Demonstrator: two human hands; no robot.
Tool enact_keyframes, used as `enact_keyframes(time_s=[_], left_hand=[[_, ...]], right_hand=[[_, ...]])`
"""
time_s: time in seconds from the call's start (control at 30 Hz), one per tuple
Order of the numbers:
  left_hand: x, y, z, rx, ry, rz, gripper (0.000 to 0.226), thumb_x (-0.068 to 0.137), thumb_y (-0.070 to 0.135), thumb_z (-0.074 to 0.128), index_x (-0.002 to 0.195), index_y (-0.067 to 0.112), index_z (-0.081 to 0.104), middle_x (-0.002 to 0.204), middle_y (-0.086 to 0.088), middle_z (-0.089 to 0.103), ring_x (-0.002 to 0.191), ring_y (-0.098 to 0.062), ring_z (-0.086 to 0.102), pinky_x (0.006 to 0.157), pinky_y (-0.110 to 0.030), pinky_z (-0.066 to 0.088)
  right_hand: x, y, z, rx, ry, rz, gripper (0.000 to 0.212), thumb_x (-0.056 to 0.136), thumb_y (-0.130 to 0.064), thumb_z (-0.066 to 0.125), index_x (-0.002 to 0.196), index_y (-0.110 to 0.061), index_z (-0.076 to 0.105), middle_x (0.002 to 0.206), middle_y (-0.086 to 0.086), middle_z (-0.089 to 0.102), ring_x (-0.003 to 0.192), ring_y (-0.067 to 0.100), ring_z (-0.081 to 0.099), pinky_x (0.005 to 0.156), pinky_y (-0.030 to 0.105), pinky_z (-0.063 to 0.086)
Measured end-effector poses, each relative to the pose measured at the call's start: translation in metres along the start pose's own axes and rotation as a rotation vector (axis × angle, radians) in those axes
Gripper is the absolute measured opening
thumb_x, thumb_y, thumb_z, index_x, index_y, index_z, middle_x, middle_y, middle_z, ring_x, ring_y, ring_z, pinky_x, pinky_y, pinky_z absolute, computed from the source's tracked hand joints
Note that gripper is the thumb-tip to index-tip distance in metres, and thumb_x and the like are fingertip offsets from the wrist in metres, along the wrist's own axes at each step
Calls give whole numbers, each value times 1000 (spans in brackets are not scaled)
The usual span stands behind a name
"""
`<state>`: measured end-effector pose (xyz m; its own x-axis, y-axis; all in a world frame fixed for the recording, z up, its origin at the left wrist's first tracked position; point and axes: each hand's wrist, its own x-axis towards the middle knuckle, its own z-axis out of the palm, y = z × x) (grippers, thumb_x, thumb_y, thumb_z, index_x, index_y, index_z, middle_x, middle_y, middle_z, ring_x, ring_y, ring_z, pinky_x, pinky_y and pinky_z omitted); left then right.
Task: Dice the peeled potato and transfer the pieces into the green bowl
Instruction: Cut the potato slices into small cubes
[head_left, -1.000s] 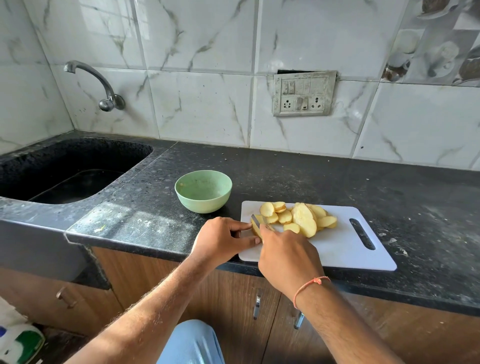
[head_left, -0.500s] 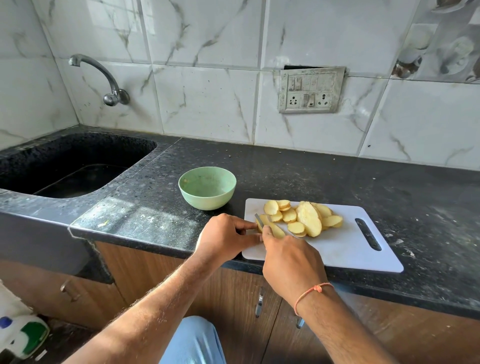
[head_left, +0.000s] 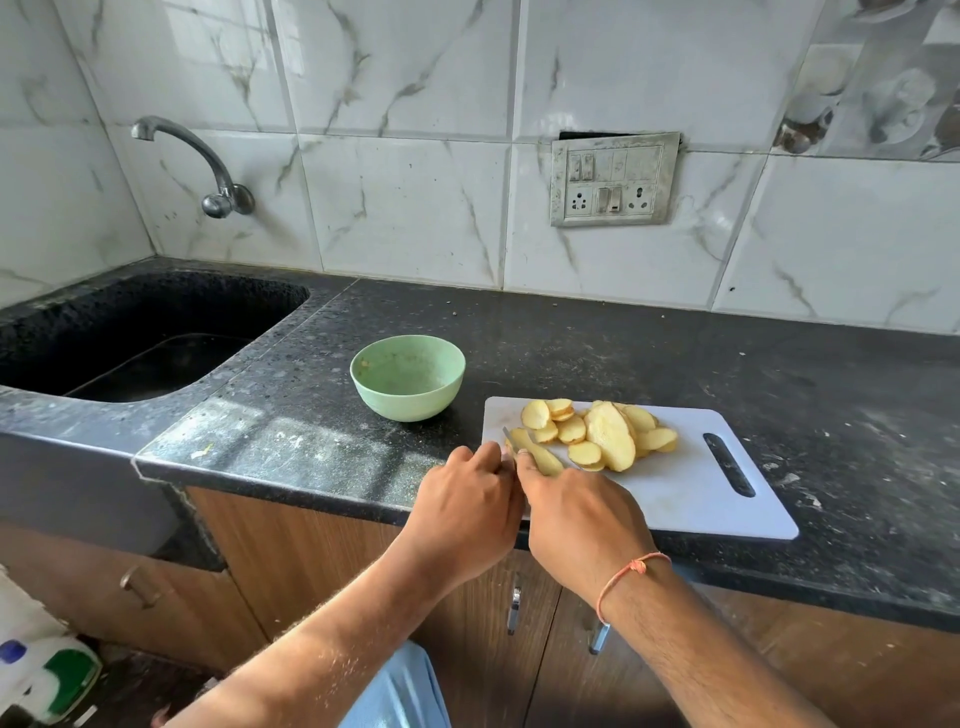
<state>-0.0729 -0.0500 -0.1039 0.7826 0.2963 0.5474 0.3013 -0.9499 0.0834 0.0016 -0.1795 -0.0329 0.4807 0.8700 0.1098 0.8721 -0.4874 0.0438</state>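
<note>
At the far left a dark stone sink (head_left: 145, 332) is sunk into the counter, with a curved metal tap (head_left: 208, 166) coming out of the tiled wall above it. To its right, on the black speckled countertop (head_left: 597, 343), stands the green bowl (head_left: 408, 376), upright and holding no potato pieces, only a few small specks on its inner wall. Just beside the bowl, on its right, lies a white cutting board (head_left: 691, 488) with a slot handle at its far right end; its near left corner is hidden under the hands. The left hand (head_left: 465, 512) rests at the board's left edge, fingers curled in and pinching a potato slice (head_left: 540, 457) from the left. The right hand (head_left: 584, 522), an orange thread around its wrist, touches the left one and is closed around a knife whose handle is hidden; only the thin blade (head_left: 511, 439) shows, its tip pointing away over the held slice. Right of the blade, a loose heap of potato slices (head_left: 602, 434) covers the board's far middle, overlapping one another, none yet cut into cubes. On the wall above, a grimy switch plate (head_left: 613, 179) sits in the tiles.
</note>
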Motion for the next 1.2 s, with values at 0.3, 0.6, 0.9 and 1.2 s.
enact_keyframes(time_s=[0.3, 0.6, 0.9, 1.2], left_hand=[[3, 7, -12, 181, -139, -6, 33, 105, 39, 39, 106, 22, 67, 101, 6, 56, 78, -21, 57, 62, -36, 32], [6, 12, -22, 251, -221, -43, 44, 107, 40, 30, 128, 19, 62, 114, 6, 56, 90, -21, 59, 68, -38, 29], [4, 9, -14, 254, -189, -39, 55, 103, 42, 19, 125, 22, 65, 105, 8, 55, 81, -20, 58, 65, -36, 32], [0, 4, -6, 175, -152, -59, 61, 103, 45, 18, 133, 23, 67, 105, 9, 56, 81, -19, 57, 66, -36, 37]], right_hand=[[-10, 9, -5, 24, -4, 4, 67, 102, -11, 42, 164, -26, 22, 112, 11, 68, 98, 28, 63, 66, 33, 41], [-33, 19, -14, 70, -53, 6, 57, 103, -13, 41, 158, -26, 31, 89, 5, 62, 77, 24, 47, 63, 35, 38], [-68, 18, -15, 84, -34, 40, 60, 106, -19, 40, 163, -27, 21, 71, -3, 43, 60, 13, 40, 47, 25, 27], [-82, 36, -21, 223, 67, 9, 51, 110, -32, 36, 160, -40, 28, 65, -9, 50, 57, 11, 49, 49, 22, 32]])
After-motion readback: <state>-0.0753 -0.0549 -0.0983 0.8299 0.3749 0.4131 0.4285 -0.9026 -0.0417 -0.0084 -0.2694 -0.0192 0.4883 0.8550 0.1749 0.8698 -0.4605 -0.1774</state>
